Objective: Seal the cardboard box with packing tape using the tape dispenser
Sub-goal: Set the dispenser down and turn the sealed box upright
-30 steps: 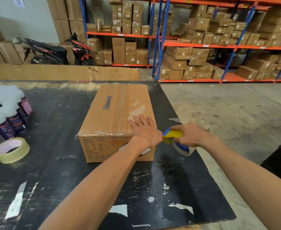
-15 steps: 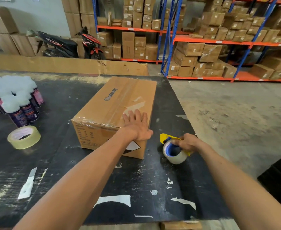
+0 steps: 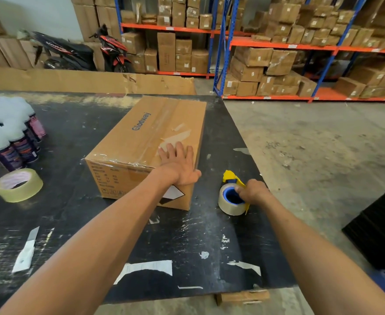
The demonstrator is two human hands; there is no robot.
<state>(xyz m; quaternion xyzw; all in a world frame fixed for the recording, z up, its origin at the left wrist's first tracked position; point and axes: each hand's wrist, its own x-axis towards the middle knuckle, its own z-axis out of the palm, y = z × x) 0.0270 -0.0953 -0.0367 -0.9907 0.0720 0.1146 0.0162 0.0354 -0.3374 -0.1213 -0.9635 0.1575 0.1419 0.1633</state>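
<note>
A brown cardboard box [image 3: 141, 142] printed "Glodway" lies on the black table [image 3: 187, 242], with clear tape along its top seam and over its near edge. My left hand [image 3: 179, 165] rests flat on the box's near right corner, fingers spread. The yellow and blue tape dispenser [image 3: 232, 196] with its clear roll sits on the table to the right of the box. My right hand [image 3: 251, 192] is on the dispenser, fingers curled around its handle and roll.
A spare roll of clear tape [image 3: 18, 185] lies at the left. Several white-capped spray cans [image 3: 11, 135] stand at the far left. The table's right edge runs close to the dispenser. Shelving [image 3: 278, 46] full of cartons and a parked scooter [image 3: 82, 53] stand behind.
My right hand has carried the dispenser down from beside the box's near edge onto the table. The box has turned slightly under my left hand.
</note>
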